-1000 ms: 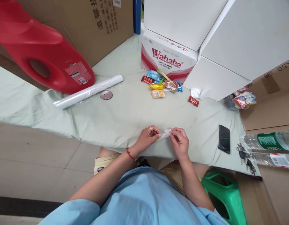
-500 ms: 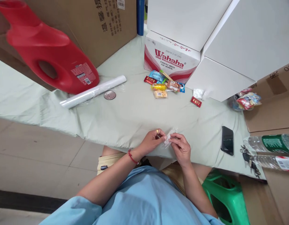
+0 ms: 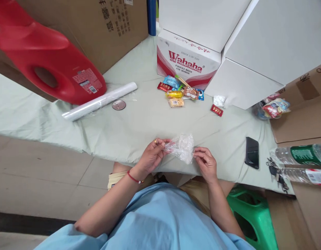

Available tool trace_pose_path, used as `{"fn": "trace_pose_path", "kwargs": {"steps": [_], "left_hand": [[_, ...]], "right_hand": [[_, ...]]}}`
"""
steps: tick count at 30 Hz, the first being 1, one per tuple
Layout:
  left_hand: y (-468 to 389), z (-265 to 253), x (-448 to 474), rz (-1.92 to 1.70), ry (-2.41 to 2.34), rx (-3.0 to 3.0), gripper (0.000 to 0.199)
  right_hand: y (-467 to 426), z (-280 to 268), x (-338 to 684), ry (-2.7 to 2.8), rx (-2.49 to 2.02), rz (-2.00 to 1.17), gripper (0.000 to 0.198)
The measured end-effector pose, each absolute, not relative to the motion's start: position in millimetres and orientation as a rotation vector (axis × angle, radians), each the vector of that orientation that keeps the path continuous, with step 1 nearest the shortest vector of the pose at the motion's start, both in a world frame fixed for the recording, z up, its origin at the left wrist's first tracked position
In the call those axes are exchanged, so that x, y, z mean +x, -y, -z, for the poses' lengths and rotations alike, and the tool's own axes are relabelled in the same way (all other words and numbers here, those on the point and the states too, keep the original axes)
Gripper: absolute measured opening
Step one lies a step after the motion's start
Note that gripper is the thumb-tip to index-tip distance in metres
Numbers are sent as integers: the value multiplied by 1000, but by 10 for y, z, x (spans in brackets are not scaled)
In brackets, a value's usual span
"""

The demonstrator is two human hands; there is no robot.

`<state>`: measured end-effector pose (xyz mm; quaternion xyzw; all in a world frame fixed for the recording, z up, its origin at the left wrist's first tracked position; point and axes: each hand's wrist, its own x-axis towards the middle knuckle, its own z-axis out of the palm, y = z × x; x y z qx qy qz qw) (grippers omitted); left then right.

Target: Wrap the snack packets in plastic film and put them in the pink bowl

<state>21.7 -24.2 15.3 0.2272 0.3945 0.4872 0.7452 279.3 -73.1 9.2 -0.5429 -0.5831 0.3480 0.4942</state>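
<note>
The left hand [image 3: 151,155] pinched clear plastic [image 3: 185,148], spread between both hands over the cloth [image 3: 134,130]. The right hand [image 3: 206,164], fingertips nearly together, was at its other edge; I couldn't tell whether it gripped. Beyond the grip lay snacks [image 3: 174,94], then a box [image 3: 185,66].

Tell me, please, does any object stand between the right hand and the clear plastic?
Nothing visible does. The right hand is at one edge of the clear plastic, though contact is hard to confirm; the left hand pinches the opposite end. The black phone lies on the right hand's outer side, away from that space.
</note>
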Motion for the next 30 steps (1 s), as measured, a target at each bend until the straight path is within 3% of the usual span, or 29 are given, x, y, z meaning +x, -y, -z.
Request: {"fn": "trace_pose_path", "kwargs": {"steps": [8,11,14,19,27,30], "left_hand": [[300,-237,253,-894,-1241,754,57],[304,-225,227,-750,-1436,1088,46],[300,-248,55,-751,-1661,1313,38],[334,-103,-383,-697,-2013,1501,30],[441,297,-408,-1001,-1874,2548,1],[397,261,-382,-1123,-1805,2641,4]], "right_hand": [[742,-253,2638,1668,-1212,-993,19],[616,-330,2840,1655,-1264,-1044,20],[239,-413,3485,1256,-1465,-898,28],[-644,-594,5077,223,-1522,-666,6],[-1386,-633,6259,60,-1490,-501,32],[-1610,-533,6428,113,-1398,-501,37]]}}
